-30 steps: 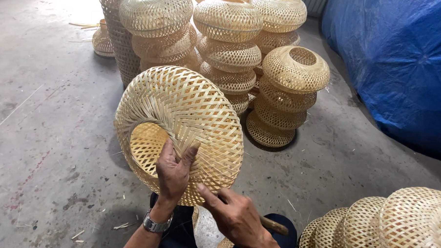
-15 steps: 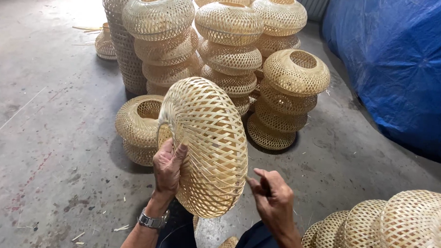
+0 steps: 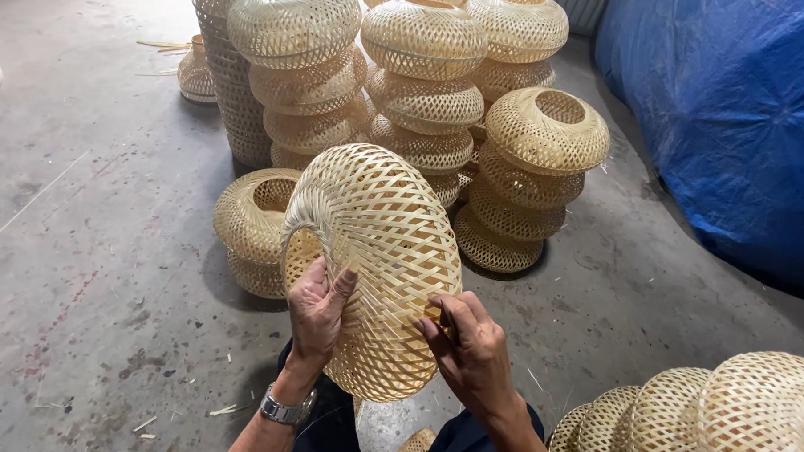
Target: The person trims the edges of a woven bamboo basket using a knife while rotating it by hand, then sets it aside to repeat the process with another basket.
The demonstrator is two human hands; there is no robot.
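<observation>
1. Head view: left hand (image 3: 317,308) grips the woven bamboo shade (image 3: 376,265) at its rim, fingers closed (thumb outside).
2. Right hand (image 3: 469,349) pinches its weave at 4 o'clock.
3. Stacked shades (image 3: 424,93) stand at 12 o'clock.

1. The held woven bamboo shade (image 3: 378,261) stood on edge between the left hand (image 3: 317,305) and right hand (image 3: 471,344).
2. Behind it rose stacks of shades (image 3: 420,102).
3. Right of it lay a tarp (image 3: 735,122).
4. Lower right of it sat a row of shades (image 3: 725,420).
</observation>
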